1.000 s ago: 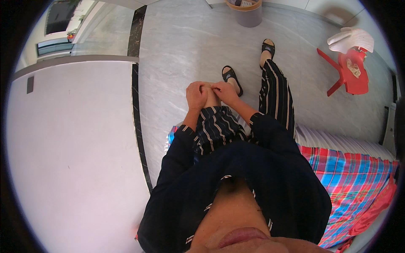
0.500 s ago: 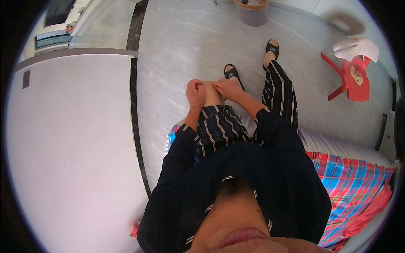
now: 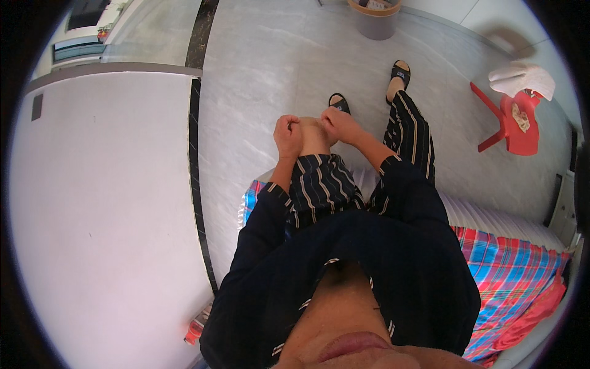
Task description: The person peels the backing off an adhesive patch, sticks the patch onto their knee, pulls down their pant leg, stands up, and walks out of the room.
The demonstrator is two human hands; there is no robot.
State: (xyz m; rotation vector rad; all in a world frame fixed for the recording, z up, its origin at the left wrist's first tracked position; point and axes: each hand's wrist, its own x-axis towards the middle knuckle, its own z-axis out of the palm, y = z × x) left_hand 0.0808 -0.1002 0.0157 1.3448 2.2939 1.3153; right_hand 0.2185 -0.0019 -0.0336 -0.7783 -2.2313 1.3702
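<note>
My bare left knee (image 3: 314,130) is bent up, its striped trouser leg (image 3: 319,184) pushed back above it. Against the knee's left side rests my left hand (image 3: 287,136), fingers curled in and closed. My right hand (image 3: 342,126) presses on the knee's right side, also closed, with its fingertips partly hidden. Neither hand shows a separate object in it. Beyond the knee, a black open-toed slipper (image 3: 338,103) is on my left foot. The matching slipper (image 3: 400,75) is on my right foot, farther out.
A red plastic stool (image 3: 522,126) with a pale cloth (image 3: 522,80) on it stands at the right. A grey bin (image 3: 376,26) is at the far edge. Plaid bedding (image 3: 510,264) lies to my right, and a large white panel (image 3: 110,203) fills the left.
The right hand has shifted slightly around the knee's right side. The left hand stays against its side. The whole view has moved a little.
</note>
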